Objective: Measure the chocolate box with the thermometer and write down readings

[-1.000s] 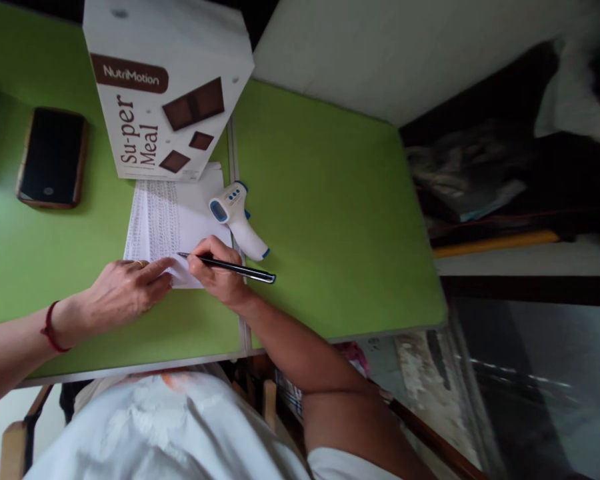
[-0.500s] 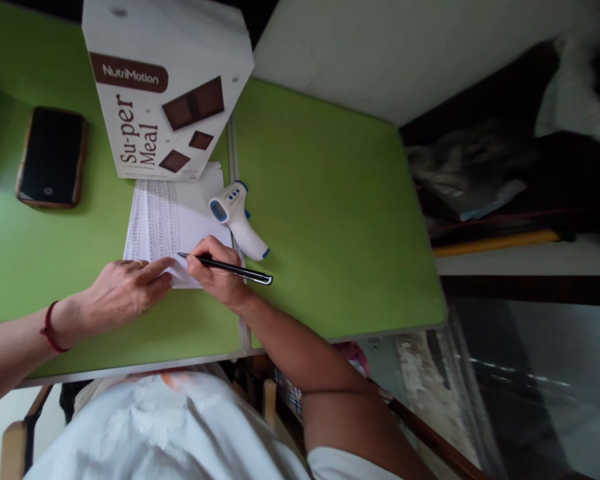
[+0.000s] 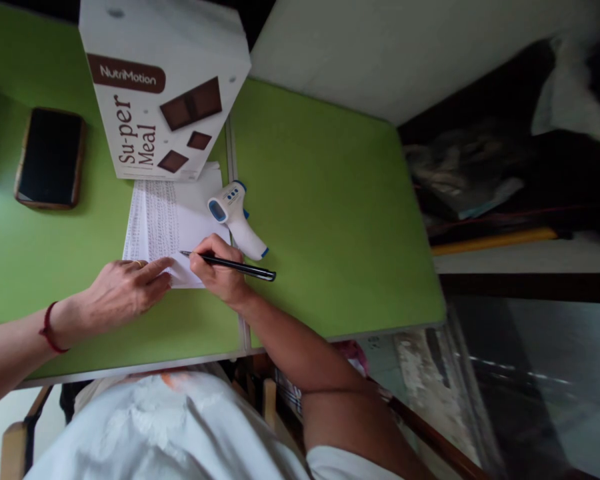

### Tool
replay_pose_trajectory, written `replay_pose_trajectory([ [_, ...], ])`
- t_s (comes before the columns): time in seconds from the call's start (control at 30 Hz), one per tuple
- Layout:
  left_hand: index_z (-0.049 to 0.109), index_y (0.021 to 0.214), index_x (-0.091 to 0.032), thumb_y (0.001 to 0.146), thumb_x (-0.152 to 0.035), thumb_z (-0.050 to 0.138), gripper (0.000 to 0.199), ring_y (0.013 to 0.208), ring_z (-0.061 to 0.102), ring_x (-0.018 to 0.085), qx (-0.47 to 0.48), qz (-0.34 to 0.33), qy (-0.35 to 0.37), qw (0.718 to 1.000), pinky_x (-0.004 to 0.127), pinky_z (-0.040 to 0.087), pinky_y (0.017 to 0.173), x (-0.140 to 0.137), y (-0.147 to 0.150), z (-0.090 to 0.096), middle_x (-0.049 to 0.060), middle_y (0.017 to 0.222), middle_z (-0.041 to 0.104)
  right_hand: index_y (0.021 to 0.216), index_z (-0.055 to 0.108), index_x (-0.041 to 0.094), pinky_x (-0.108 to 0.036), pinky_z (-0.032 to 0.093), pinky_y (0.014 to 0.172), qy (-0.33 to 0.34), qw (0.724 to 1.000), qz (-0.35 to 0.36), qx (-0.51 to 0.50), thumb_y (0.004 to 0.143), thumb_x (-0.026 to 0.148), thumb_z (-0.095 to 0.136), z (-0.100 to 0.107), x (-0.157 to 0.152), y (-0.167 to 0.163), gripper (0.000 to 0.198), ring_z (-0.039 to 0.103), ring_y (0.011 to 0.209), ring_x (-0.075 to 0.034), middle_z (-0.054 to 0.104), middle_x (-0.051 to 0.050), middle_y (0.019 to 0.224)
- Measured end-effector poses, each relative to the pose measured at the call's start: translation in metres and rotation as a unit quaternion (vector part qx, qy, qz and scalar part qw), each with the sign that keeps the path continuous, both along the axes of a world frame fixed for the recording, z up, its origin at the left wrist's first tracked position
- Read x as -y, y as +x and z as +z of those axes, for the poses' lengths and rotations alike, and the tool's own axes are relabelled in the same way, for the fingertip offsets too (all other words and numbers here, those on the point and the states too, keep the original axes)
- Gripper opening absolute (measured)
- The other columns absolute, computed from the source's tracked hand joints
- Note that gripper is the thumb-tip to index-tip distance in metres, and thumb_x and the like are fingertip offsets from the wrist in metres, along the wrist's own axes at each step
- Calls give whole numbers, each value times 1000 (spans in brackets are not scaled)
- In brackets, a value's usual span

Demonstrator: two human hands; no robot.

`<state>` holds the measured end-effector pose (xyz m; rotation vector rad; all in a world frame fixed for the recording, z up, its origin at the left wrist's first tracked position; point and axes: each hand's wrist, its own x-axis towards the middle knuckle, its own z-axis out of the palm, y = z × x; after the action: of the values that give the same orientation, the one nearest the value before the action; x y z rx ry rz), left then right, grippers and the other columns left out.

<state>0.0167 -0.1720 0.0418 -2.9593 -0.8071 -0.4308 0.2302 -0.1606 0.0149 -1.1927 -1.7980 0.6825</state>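
A black pen (image 3: 247, 268) is pinched in the fingers of my right hand (image 3: 221, 272), its tip at the lower part of a white sheet of paper (image 3: 195, 212). Columns of small handwritten marks cover the left side of the sheet. My left hand (image 3: 130, 287) lies with fingers stretched out over the lower left of the paper, holding nothing. Just beyond my right hand, a white and blue infrared thermometer (image 3: 239, 220) lies partly over the paper's right edge. A white box (image 3: 165, 100) with brown printing stands at the paper's far end and hides part of it.
A phone (image 3: 50, 157) in a brown case lies on the green table (image 3: 330, 220) at the left. A seam runs across the tabletop beneath the thermometer. To the right, past the table's edge, is a dark shelf with a yellow bar (image 3: 495, 241).
The pen tip has shifted slightly right on the paper, and my right hand has moved a little with it. My left hand stays in place.
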Motion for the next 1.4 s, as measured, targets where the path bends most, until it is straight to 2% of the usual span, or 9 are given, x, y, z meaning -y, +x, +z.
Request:
replay_pose_trajectory([
  [0.67,67,86,-15,96,-9,40,29,55,62,13,24,-5,15,1000,30,43,43,-1,1,0,7,114,69,71,48,21,-20,40,51,11,1000,5,-19,85,25,59,0,1,-1,18,46,51,-7,50,8,58],
  [1.1,68,87,-16,94,-9,42,27,56,62,13,-11,-2,2,1000,30,43,44,0,0,-1,6,119,67,72,49,21,-20,40,52,4,1000,7,-13,85,28,57,-1,1,0,18,47,53,-7,52,7,59],
  [1.3,68,87,-16,96,-10,40,30,55,61,13,2,-4,2,1000,30,40,45,0,0,-1,6,116,68,75,51,22,-21,43,52,38,999,-19,-21,87,26,57,0,0,2,14,49,53,-8,54,7,61],
  [1.4,66,83,-15,98,-15,41,29,56,61,13,34,-5,-33,999,27,39,46,-3,0,0,6,102,71,89,57,21,-24,50,60,89,995,-38,15,91,25,55,2,-5,5,5,57,63,-10,60,2,74],
])
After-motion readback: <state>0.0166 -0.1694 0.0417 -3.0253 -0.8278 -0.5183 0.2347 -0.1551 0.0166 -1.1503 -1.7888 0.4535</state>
